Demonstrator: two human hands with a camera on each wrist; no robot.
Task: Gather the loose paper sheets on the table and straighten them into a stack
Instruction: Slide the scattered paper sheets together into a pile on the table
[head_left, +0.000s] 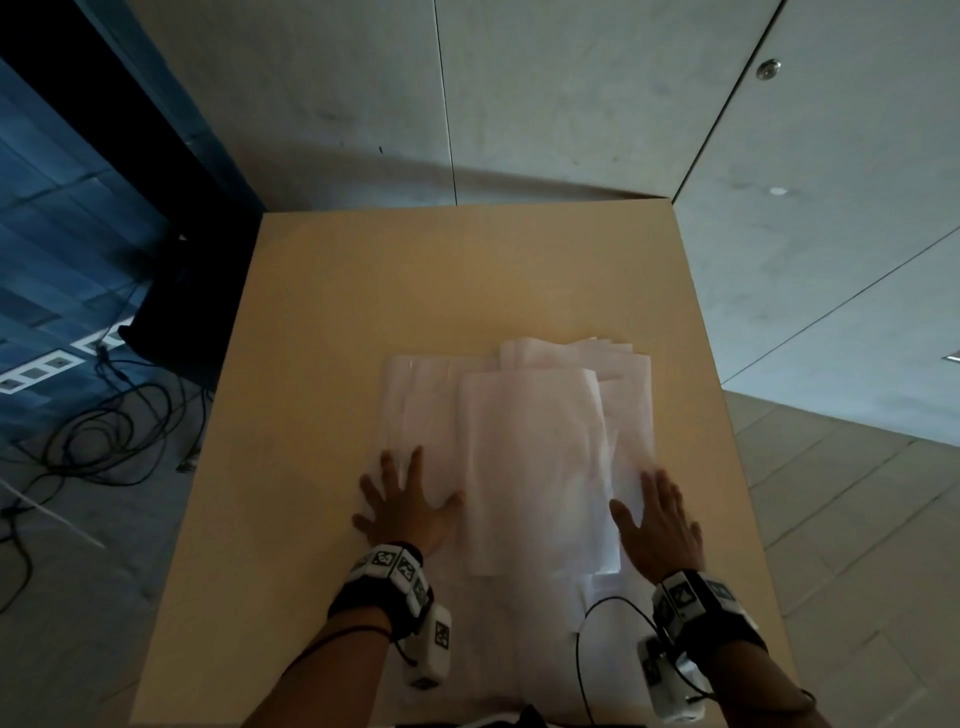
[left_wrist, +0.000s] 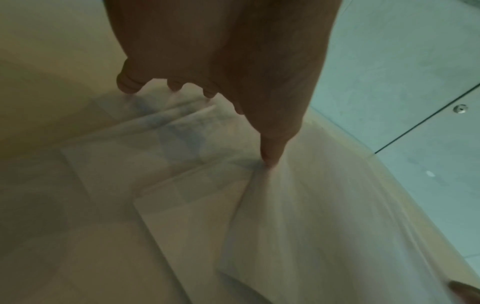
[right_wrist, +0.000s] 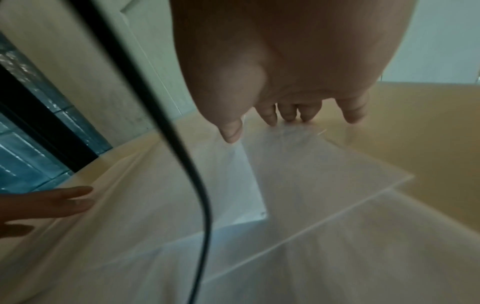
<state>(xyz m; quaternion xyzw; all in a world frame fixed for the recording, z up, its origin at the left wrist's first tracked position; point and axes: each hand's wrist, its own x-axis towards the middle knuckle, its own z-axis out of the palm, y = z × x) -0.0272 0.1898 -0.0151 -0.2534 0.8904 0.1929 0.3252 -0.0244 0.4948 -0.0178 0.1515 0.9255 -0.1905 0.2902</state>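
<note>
- Two forearms reach in from the near edge of the head view, each with a black wrist strap carrying white marker blocks; a black cable (head_left: 581, 654) loops beside the right wrist.
- Light wooden table (head_left: 322, 364) fills the middle of the scene, its far part bare.
- Left hand (head_left: 410, 506) lies palm down on the left side of the paper sheets (head_left: 530, 457), fingers straight and spread, the outer fingers reaching onto the table.
- From the left wrist view, the fingertips (left_wrist: 124, 84) press on overlapping sheet corners, and the thumb touches the raised edge of a sheet beside it.
- White paper sheets sit in a loose, overlapping pile on the near half of the table, between the two hands; their edges are fanned and uneven, with corners poking out at the far right.
- One sheet on top runs lengthwise from near to far down the middle of the pile.
- Right hand (head_left: 657, 525) rests palm down on the right side of the pile, fingers straight and close together, gripping nothing.
- From the right wrist view, its fingertips (right_wrist: 288, 115) touch the paper near a sheet's far edge.
- Dark cables (head_left: 104, 415) trail over the floor to the left of the table.
- Grey wall panels (head_left: 571, 93) stand beyond the table.
</note>
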